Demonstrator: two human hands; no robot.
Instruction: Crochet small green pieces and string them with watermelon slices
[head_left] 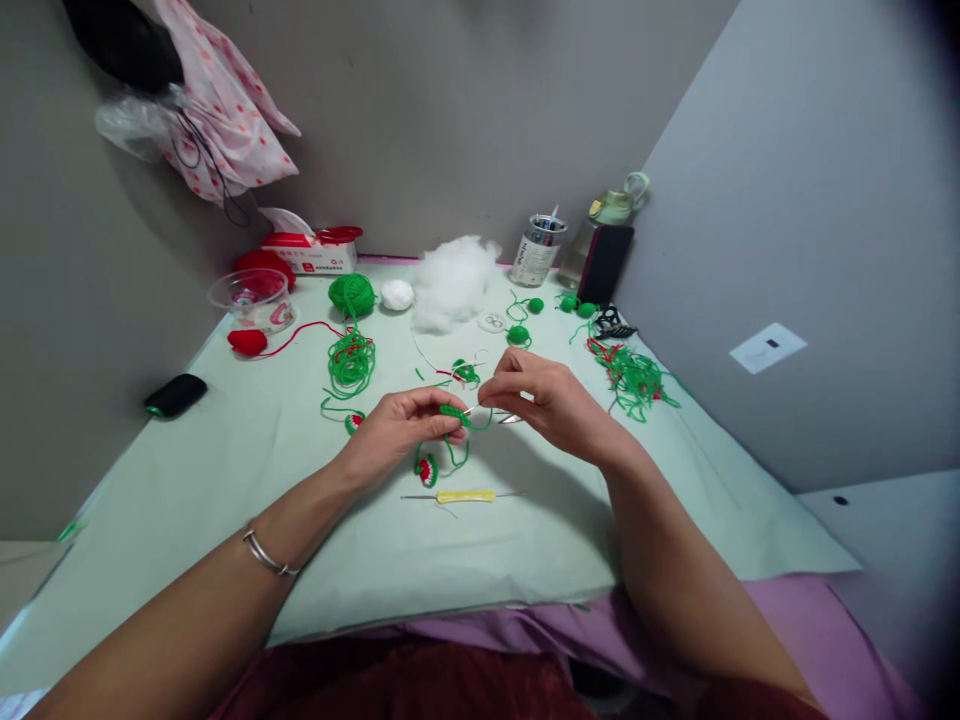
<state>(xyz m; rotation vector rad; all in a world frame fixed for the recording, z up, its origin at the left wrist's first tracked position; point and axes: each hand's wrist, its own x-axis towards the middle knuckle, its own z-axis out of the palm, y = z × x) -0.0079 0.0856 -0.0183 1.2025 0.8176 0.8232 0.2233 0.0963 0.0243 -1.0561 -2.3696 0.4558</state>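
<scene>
My left hand (409, 425) pinches a small green crocheted piece (454, 414) between thumb and fingers, above the middle of the table. Close on its right, my right hand (525, 390) is closed on a thin metal needle (472, 408), whose tip meets the green piece. Green yarn trails below the hands, beside a small red, white and green crocheted piece (427, 470) on the cloth. Scissors (510, 418) lie partly hidden under my right hand. Nearer to me rests a crochet hook with a yellow handle (466, 496).
Behind my hands are white stuffing (454, 283), a green yarn ball (352, 295) and a pen can (538, 250). Tangled yarn (634, 380) lies right. A clear tub (259, 305), a red yarn ball (247, 342) and a black case (176, 396) are left. A phone (606, 262) leans near a bottle.
</scene>
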